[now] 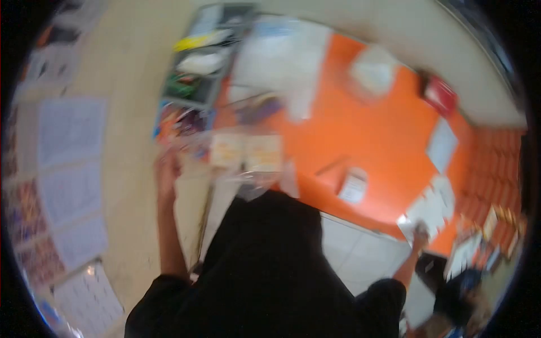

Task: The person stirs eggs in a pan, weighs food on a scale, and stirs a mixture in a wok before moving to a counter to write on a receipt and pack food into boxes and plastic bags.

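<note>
My left hand (pixel 168 172) is raised at the left, its fingers closed on the edge of a clear plastic bag (pixel 194 147); motion blur softens the grip. Right of that hand, two pale cards with yellowish print, a left card (pixel 226 150) and a right card (pixel 264 153), lie side by side against the plastic. My right hand (pixel 420 234) is far to the right, at the lower edge of white paper pieces (pixel 433 205) on the orange table (pixel 315 141). Its fingers are smeared, so whether they grip the paper cannot be made out.
A grey divided tray (pixel 217 62) with colourful packets stands at the back left. On the orange top are clear plastic sheets (pixel 276 56), a white-labelled item (pixel 354 186), a whitish bundle (pixel 373 70) and a red object (pixel 439 96). Another person (pixel 462 298) is at lower right.
</note>
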Tool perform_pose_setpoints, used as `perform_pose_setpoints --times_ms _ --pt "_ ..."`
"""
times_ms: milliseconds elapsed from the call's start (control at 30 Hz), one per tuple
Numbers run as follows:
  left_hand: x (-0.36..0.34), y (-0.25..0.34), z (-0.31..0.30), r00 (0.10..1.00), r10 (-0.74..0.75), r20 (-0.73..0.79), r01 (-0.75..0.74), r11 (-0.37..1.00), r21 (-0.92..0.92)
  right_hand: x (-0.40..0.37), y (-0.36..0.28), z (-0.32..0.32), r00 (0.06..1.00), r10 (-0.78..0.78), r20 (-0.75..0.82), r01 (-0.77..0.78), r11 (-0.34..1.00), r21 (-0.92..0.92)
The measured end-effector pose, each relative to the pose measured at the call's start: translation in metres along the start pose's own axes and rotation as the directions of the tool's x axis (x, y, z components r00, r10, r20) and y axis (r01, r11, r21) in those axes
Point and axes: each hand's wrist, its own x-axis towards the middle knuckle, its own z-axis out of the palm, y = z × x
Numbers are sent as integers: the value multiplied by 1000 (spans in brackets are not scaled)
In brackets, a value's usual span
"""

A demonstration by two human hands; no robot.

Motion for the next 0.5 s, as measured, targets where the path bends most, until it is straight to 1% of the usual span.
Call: perform_pose_setpoints --times_ms 33,67,100,133,167,200,233,267,300,333,367,400,433,467,500 --pt "-4 20 5 997 -80 -17 80 997 4 11 -10 -16 948 191 255 -127 961 -244" --pt "-4 23 2 996 -84 32 84 997 -1 37 -35 -57 840 471 270 -495 869 26" --pt "-2 23 1 991 -83 104 85 996 -21 60 -58 -91 681 687 254 -732 621 280" --pt "-1 22 0 992 -82 94 86 996 -31 82 -79 -123 690 682 245 -723 629 286" --pt "-4 30 11 986 -89 142 96 994 -44 103 -90 -143 714 689 125 -663 608 436" --pt "-2 32 13 977 -99 191 112 992 -61 128 -109 -161 717 697 0 -574 590 568" --pt "0 32 16 979 -96 181 110 991 -69 152 -130 -170 695 710 109 -315 164 935" --pt "2 30 16 978 -91 188 107 991 -75 199 -175 -256 742 664 89 -445 389 806" --pt "5 26 15 972 -53 230 80 991 -107 222 -203 -287 736 653 180 -412 220 884" --pt "8 23 12 961 -13 275 53 989 -139 251 -250 -344 787 582 206 -295 61 954" --pt "10 20 10 958 -4 287 48 988 -147 274 -291 -377 910 415 -10 -84 208 975" --pt "10 15 8 940 -63 336 125 978 -168 298 -354 -437 917 396 50 -39 -37 999" --pt "12 12 4 915 -118 385 201 962 -184 316 -394 -460 968 251 -10 2 31 1000" --pt "15 7 -1 913 -107 394 197 960 -197 317 -444 -457 937 -56 346 -311 -585 749" --pt "18 2 -6 878 -118 464 253 937 -241 340 -491 -489 947 -283 153 -291 -553 781"
